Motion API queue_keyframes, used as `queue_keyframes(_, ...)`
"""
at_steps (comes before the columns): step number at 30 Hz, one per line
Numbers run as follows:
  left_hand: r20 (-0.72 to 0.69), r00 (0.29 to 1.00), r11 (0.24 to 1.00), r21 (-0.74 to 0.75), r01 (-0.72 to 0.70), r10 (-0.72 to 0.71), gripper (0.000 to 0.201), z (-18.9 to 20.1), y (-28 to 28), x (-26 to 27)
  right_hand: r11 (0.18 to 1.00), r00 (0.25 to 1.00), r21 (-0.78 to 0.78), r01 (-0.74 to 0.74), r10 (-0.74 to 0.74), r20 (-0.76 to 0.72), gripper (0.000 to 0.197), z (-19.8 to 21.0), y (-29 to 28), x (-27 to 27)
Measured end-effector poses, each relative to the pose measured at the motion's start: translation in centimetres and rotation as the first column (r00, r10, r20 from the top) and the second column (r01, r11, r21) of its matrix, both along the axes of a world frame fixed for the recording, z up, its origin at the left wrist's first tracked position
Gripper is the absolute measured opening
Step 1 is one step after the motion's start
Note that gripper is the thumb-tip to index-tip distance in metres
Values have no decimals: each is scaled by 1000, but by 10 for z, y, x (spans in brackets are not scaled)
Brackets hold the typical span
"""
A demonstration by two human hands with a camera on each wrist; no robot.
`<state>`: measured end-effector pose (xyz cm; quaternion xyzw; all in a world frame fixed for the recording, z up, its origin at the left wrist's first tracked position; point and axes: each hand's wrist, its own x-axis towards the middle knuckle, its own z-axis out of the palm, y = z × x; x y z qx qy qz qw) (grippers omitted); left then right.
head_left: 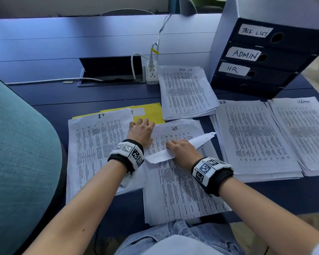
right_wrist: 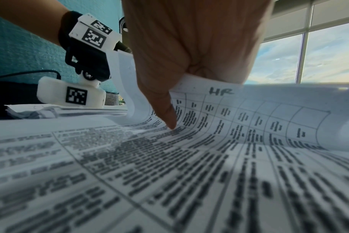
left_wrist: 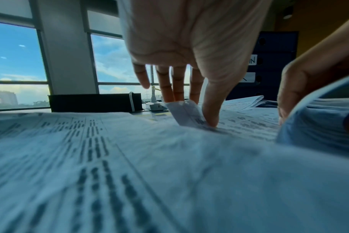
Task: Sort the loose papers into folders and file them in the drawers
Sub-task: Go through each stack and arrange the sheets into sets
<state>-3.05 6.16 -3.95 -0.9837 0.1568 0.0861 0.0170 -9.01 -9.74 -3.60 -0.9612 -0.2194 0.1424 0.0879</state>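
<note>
Nearest, at lower centre of the head view, a white printed stack headed "HR" (head_left: 182, 181) overhangs the dark blue desk's (head_left: 44, 94) front edge. Right hand (head_left: 184, 153) pinches its curled-back top sheet (head_left: 180, 147), thumb pressing the page below. Left hand (head_left: 141, 132), fingers straight and slightly spread, presses the stack's upper left corner beside the yellow paper folder (head_left: 151, 111). Upper right, the dark blue drawer box (head_left: 276, 57) reads "TASK LIST", "ADMIN", "HR". Bare desk lies upper left.
</note>
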Motion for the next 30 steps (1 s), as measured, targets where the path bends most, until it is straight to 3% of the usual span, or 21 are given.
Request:
queue_keyframes(14, 11, 1000, 1000, -18, 19, -19, 47, 4, 2, -5, 1000, 1000, -4, -2, 2, 23, 43, -6, -1, 0)
queue_keyframes(17, 9, 1000, 983, -181, -13, 15, 33, 4, 2, -5, 1000, 1000, 30, 5, -6, 30, 41, -3, -1, -1)
queue_keyframes(20, -238, 971, 851, -514, -111, -17, 6, 8, 5, -2, 990, 949, 135, 34, -74, 307, 35, -1, -3, -2)
queue_keyframes(22, -390, 914, 746, -640, -181, -113, 19, 16, 10, -1, 974, 881, 221, 44, -142, 451, 39, -5, -5, 0)
queue_keyframes(24, -480, 858, 702, -675, -228, -183, 29, 25, 12, 0, 960, 834, 273, 55, -195, 517, 54, -8, -7, 4)
queue_keyframes(26, -540, 825, 660, -682, -315, -165, 57, 29, 11, 3, 965, 787, 246, 89, -219, 576, 62, -8, -10, 6)
queue_keyframes(28, -563, 822, 595, -691, -411, -87, 82, 29, 9, 7, 987, 740, 135, 83, -152, 655, 52, -4, -11, 4)
queue_keyframes(29, -557, 829, 605, -676, -421, -45, 82, 25, 8, 10, 993, 733, 110, 51, -112, 671, 46, -4, -11, 1)
queue_keyframes(30, -520, 854, 668, -624, -406, 33, 71, 19, 7, 13, 993, 739, 120, -6, -76, 669, 44, -5, -10, -2)
